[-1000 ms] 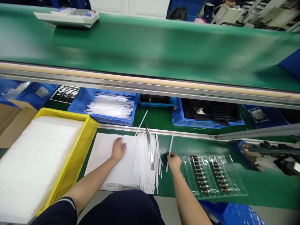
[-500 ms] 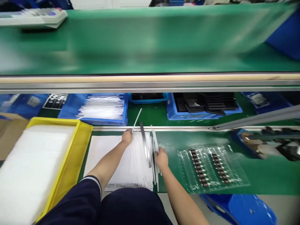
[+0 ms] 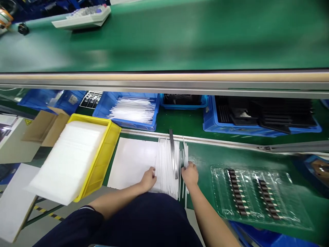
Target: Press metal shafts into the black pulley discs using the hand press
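My right hand point(image 3: 190, 174) is closed around a small bunch of thin white strips point(image 3: 185, 152) that stick out past its fingers. More strips lie below and beside it at the edge of the pile. My left hand point(image 3: 148, 179) hovers or rests at the left side of the spread white strips point(image 3: 166, 164), its fingers half curled with a small gap to the thumb and no strip visible in them. A steel ruler point(image 3: 172, 151) lies lengthwise over the pile. Under the strips' left side is a white sheet point(image 3: 133, 159).
A blue bin of white strips point(image 3: 155, 118) stands behind, next to a blue bin of black parts point(image 3: 213, 125). Left is a yellow crate point(image 3: 106, 161) with white foam sheets. Clear trays of small dark parts point(image 3: 252, 168) lie right. A shelf edge point(image 3: 164, 82) crosses above.
My left hand has come down and nearer from the pile's far end, and the strip it held is no longer in it. My right hand keeps its bunch. The view has swung left.
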`<state>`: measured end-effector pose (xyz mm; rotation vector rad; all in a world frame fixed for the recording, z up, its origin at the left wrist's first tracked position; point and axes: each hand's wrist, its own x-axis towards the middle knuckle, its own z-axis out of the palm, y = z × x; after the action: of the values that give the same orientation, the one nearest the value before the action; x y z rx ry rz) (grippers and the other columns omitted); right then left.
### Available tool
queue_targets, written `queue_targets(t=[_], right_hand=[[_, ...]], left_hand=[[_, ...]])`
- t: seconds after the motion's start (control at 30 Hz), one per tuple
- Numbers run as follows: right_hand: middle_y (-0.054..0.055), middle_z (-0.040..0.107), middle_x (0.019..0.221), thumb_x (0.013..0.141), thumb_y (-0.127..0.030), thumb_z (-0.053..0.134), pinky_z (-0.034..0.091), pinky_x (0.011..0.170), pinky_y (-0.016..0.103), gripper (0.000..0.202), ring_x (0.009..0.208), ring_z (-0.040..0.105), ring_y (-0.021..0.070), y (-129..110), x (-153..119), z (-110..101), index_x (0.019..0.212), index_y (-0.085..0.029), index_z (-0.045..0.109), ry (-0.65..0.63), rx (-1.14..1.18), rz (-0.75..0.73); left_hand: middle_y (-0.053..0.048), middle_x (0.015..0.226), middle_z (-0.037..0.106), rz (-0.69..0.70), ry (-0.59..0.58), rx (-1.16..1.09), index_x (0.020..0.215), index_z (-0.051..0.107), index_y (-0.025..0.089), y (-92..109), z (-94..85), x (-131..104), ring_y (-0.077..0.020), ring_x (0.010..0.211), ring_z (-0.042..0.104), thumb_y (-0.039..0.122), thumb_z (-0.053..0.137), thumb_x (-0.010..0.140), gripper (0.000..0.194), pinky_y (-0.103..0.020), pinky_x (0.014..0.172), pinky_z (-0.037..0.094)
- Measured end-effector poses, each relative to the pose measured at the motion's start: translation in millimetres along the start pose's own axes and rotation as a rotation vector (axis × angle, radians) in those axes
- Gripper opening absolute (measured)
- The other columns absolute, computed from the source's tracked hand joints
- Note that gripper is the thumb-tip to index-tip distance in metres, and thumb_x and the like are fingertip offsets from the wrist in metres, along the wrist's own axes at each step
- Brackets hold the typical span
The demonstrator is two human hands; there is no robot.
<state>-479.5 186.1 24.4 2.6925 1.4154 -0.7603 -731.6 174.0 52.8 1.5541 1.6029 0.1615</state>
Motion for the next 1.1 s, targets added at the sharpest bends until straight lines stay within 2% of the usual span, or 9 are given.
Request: queue_targets(t=[0.1, 0.23, 0.33, 0.47, 0.6, 0.7, 0.8, 0.97, 1.1], right_hand=[[0.007, 0.059, 0.108, 0.093, -0.039, 0.055, 0.05, 0.088, 0.04, 0.036, 0.096, 0.059, 0.0181, 10, 0, -3, 0.117, -0.013, 0.055, -0.028, -0.01, 0.021], [0.008, 0.059, 0.108, 0.093, -0.041, 0.056, 0.051, 0.087, 0.039, 0.034, 0.097, 0.059, 0.018, 10, -3, -2, 0.112, -0.013, 0.057, -0.03, 0.021, 0.011], [0.009, 0.059, 0.113, 0.092, -0.045, 0.055, 0.049, 0.091, 0.041, 0.039, 0.104, 0.057, 0.0198, -3, -8, 2, 0.115, -0.013, 0.056, -0.021, 0.079, -0.037], [0.01, 0.058, 0.114, 0.092, -0.052, 0.053, 0.049, 0.091, 0.041, 0.048, 0.104, 0.057, 0.0203, -19, -11, 8, 0.12, -0.014, 0.054, -0.036, 0.138, -0.06], [0.007, 0.061, 0.106, 0.094, -0.046, 0.053, 0.051, 0.087, 0.039, 0.04, 0.095, 0.06, 0.0175, -20, -6, 8, 0.116, -0.014, 0.056, -0.092, 0.166, -0.047], [0.006, 0.061, 0.104, 0.094, -0.043, 0.053, 0.052, 0.084, 0.038, 0.035, 0.092, 0.061, 0.0162, -16, -2, 5, 0.113, -0.013, 0.057, -0.128, 0.18, -0.032], [0.006, 0.061, 0.104, 0.094, -0.042, 0.054, 0.053, 0.084, 0.037, 0.034, 0.092, 0.061, 0.0161, -15, -2, 3, 0.113, -0.013, 0.058, -0.151, 0.192, -0.019], [0.007, 0.06, 0.109, 0.094, -0.04, 0.055, 0.053, 0.084, 0.037, 0.034, 0.095, 0.06, 0.0167, -17, -3, 2, 0.114, -0.014, 0.057, -0.172, 0.198, -0.011], [0.007, 0.06, 0.109, 0.094, -0.04, 0.055, 0.053, 0.084, 0.037, 0.033, 0.095, 0.06, 0.0165, -13, 0, 2, 0.114, -0.014, 0.058, -0.187, 0.193, 0.0]], left_hand=[[-0.002, 0.078, 0.068, -0.006, -0.057, -0.031, 0.105, 0.06, 0.015, 1, 5.4, -5, -0.0151, 0.07, 0.064, 0.011, 0.06, 0.073, 0.033, -0.027, 0.071, 0.051], [-0.012, 0.108, 0.066, -0.077, 0.005, -0.046, 0.122, 0.053, 0.011, 23, 5.3, 16, -0.0188, 0.092, 0.065, 0.027, 0.055, 0.085, 0.041, -0.031, 0.09, 0.048], [-0.021, 0.12, 0.06, -0.196, 0.051, -0.026, 0.131, 0.044, 0.006, 49, 11.4, 37, -0.0266, 0.113, 0.059, 0.044, 0.057, 0.084, 0.061, -0.033, 0.097, 0.043], [-0.03, 0.132, 0.047, -0.324, 0.067, 0.034, 0.135, 0.033, 0.001, 82, 27.5, 57, -0.038, 0.125, 0.048, 0.061, 0.064, 0.072, 0.094, -0.039, 0.102, 0.039], [-0.031, 0.136, 0.04, -0.352, 0.074, 0.104, 0.135, 0.031, 0.002, 97, 38.3, 62, -0.0406, 0.128, 0.042, 0.056, 0.066, 0.071, 0.09, -0.042, 0.101, 0.039], [-0.028, 0.136, 0.04, -0.35, 0.068, 0.147, 0.133, 0.032, 0.005, 99, 40.0, 59, -0.0385, 0.127, 0.042, 0.045, 0.068, 0.073, 0.081, -0.042, 0.096, 0.041], [-0.027, 0.135, 0.041, -0.343, 0.063, 0.175, 0.133, 0.032, 0.007, 101, 40.1, 58, -0.0373, 0.125, 0.043, 0.045, 0.063, 0.076, 0.075, -0.042, 0.094, 0.043], [-0.029, 0.135, 0.039, -0.343, 0.076, 0.206, 0.136, 0.027, 0.005, 107, 42.6, 63, -0.0394, 0.125, 0.041, 0.057, 0.06, 0.076, 0.086, -0.044, 0.093, 0.043], [-0.026, 0.137, 0.039, -0.331, 0.06, 0.251, 0.136, 0.028, 0.008, 106, 43.7, 66, -0.036, 0.125, 0.041, 0.044, 0.069, 0.072, 0.084, -0.04, 0.093, 0.043]])
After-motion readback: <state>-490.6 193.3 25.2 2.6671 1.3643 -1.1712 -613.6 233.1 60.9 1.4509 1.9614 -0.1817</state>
